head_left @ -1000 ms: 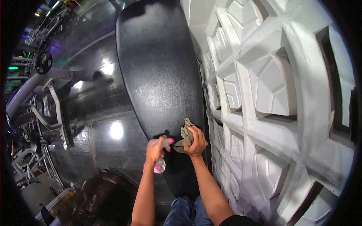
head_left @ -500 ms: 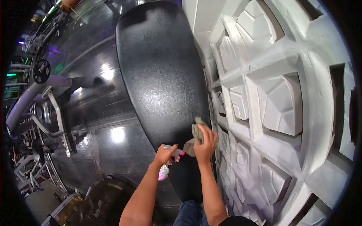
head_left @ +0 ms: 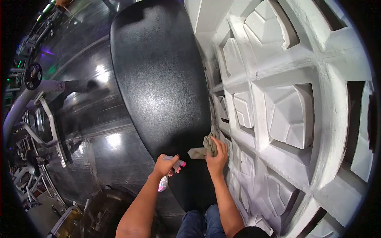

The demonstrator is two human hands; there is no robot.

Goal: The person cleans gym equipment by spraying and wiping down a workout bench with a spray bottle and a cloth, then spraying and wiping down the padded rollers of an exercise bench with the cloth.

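A clear spray bottle (head_left: 163,183) with a pink nozzle tip is gripped at its head by my left hand (head_left: 165,165), over the left edge of a long black padded bench (head_left: 166,79). The nozzle points right, across the pad. Bunched in my right hand (head_left: 217,158) is a grey-green cloth (head_left: 198,153), near the pad's right edge. One end of the cloth hangs out leftward over the black surface. Whether the cloth touches the pad I cannot tell.
A white wall (head_left: 289,115) with raised geometric blocks runs close along the bench's right side. Gym equipment with metal bars (head_left: 49,119) stands on the shiny dark floor (head_left: 95,103) at the left. A dark brown rounded object (head_left: 105,210) sits at the lower left.
My right hand and the cloth have shifted slightly down, and the cloth's loose end now stretches further left. The left hand with the spray bottle sits a little further left. The whole view has shifted somewhat.
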